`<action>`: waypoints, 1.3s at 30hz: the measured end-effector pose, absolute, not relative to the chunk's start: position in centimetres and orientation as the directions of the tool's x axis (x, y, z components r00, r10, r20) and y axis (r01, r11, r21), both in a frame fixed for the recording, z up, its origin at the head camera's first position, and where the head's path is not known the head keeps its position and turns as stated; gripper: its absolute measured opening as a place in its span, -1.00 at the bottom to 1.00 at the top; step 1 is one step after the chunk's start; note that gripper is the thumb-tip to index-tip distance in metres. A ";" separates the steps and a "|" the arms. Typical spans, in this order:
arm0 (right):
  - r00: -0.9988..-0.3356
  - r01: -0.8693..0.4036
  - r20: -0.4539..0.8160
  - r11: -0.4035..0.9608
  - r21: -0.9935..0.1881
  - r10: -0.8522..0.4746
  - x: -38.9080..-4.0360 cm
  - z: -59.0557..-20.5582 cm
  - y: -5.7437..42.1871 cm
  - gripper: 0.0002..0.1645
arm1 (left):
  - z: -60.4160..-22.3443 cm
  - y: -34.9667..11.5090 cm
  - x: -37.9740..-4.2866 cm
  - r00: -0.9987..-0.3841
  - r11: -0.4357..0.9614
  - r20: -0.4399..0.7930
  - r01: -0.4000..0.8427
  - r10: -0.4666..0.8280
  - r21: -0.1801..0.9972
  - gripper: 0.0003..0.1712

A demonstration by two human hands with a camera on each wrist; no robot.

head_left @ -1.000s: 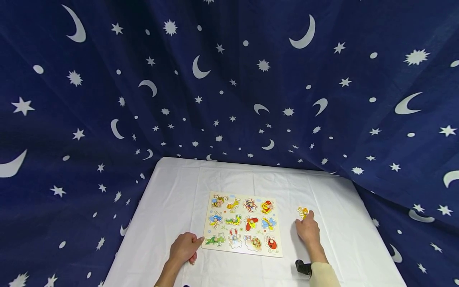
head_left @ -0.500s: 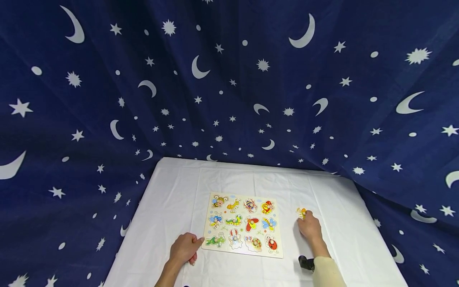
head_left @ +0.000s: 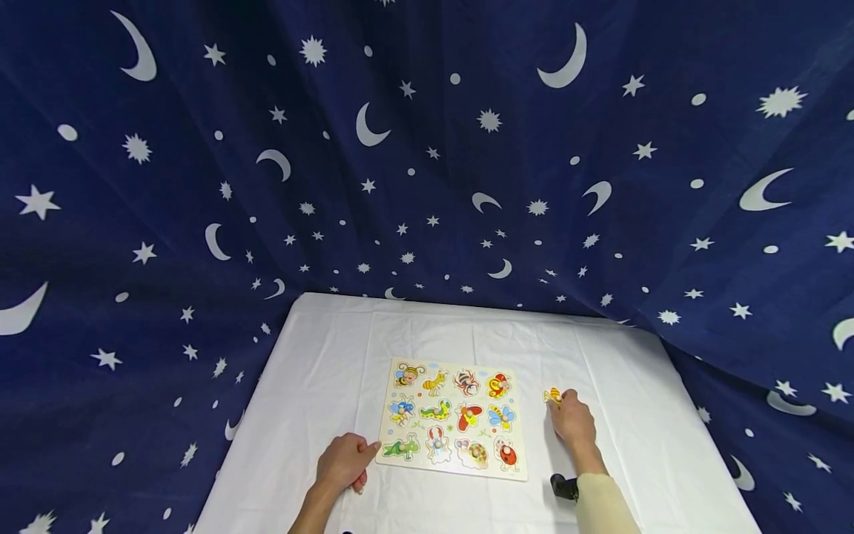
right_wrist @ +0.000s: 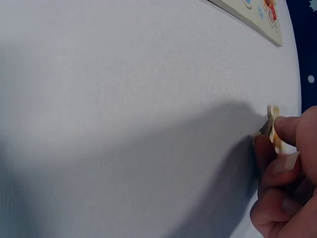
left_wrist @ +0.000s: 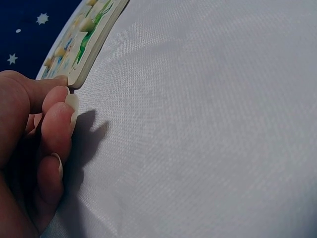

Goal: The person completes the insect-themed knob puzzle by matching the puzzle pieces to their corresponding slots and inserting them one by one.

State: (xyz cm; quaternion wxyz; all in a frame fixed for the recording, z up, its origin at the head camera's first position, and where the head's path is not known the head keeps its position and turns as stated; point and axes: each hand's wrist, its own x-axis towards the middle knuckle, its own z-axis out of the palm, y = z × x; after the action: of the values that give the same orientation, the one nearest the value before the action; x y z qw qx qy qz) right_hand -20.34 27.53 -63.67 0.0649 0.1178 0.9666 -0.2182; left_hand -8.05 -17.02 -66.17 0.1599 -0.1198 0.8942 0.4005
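A pale wooden puzzle board with colourful insect pictures lies flat on the table, several of them bearing small round knobs. At its near left corner my left hand pinches the edge, thumb on top and the other fingers curled, as the left wrist view shows. To the right of the board my right hand pinches a small yellow-and-orange insect puzzle piece between thumb and fingers. In the right wrist view the piece is seen nearly edge-on, partly covered by the fingers. Whether it touches the cloth I cannot tell.
A white cloth covers the table. Dark blue fabric with white moons and stars hangs behind and at both sides. A black wrist strap part sits by the right sleeve.
My right hand first drew slightly right, then shifted a little left toward the board with the insect piece, which turned slightly. The left hand and the board have stayed in place.
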 end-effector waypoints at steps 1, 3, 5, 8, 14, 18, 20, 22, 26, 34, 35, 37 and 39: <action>-0.963 0.257 -0.181 0.881 -0.398 0.199 -20.4 -63.6 27.4 -0.57 | -66.2 -17.0 -8.0 -0.922 0.650 -0.379 -0.339 -0.085 0.680 -0.48; -0.964 0.253 -0.181 0.888 -0.384 0.197 -20.4 -63.6 27.2 -0.60 | -66.1 -17.0 -8.0 -0.924 0.645 -0.373 -0.335 -0.083 0.687 -0.49; -0.966 0.243 -0.172 0.893 -0.378 0.191 -20.3 -63.6 26.9 -0.63 | -66.1 -17.0 -8.0 -0.926 0.640 -0.368 -0.333 -0.083 0.693 -0.49; -0.972 0.227 -0.149 0.901 -0.370 0.184 -20.2 -63.6 26.6 -0.67 | -66.2 -17.0 -8.0 -0.926 0.637 -0.368 -0.334 -0.083 0.695 -0.49; -0.979 0.202 -0.111 0.909 -0.366 0.173 -20.3 -64.0 26.3 -0.73 | -66.2 -17.0 -8.0 -0.923 0.643 -0.373 -0.342 -0.093 0.685 -0.49; -0.979 0.202 -0.087 0.906 -0.373 0.182 -20.4 -64.3 25.9 -0.76 | -66.3 -17.0 -8.0 -0.925 0.642 -0.370 -0.338 -0.089 0.688 -0.49; -0.979 0.205 -0.072 0.904 -0.374 0.192 -20.4 -64.2 25.7 -0.77 | -66.3 -17.0 -8.0 -0.926 0.640 -0.369 -0.332 -0.081 0.693 -0.48; -0.978 0.207 -0.056 0.901 -0.382 0.201 -20.4 -64.1 25.4 -0.79 | -66.3 -17.0 -8.0 -0.927 0.642 -0.368 -0.329 -0.077 0.693 -0.48; -0.981 0.178 -0.009 0.884 -0.432 0.194 -20.5 -63.7 24.5 -0.81 | -66.3 -17.1 -8.0 -0.928 0.647 -0.365 -0.325 -0.078 0.690 -0.48; -0.989 0.080 0.066 0.864 -0.497 0.129 -21.2 -62.5 22.0 -0.85 | -65.9 -17.0 -8.1 -0.927 0.634 -0.369 -0.328 -0.071 0.700 -0.48; -0.990 0.071 0.073 0.862 -0.502 0.124 -21.3 -62.5 21.6 -0.85 | -65.9 -17.0 -8.1 -0.925 0.635 -0.372 -0.330 -0.072 0.698 -0.48; -0.991 0.050 0.083 0.859 -0.510 0.107 -21.3 -62.4 21.0 -0.85 | -66.0 -17.0 -8.1 -0.923 0.637 -0.378 -0.336 -0.075 0.693 -0.48; -0.991 0.029 0.097 0.849 -0.527 0.094 -21.2 -62.3 20.4 -0.86 | -66.0 -17.0 -8.1 -0.921 0.641 -0.381 -0.338 -0.076 0.689 -0.49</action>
State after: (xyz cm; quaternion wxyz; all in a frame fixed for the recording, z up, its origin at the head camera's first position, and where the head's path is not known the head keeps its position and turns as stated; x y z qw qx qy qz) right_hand -21.24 20.43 -62.29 -0.0596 0.0318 0.9598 -0.2726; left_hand -8.13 -17.04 -65.98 0.1607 -0.1163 0.8915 0.4073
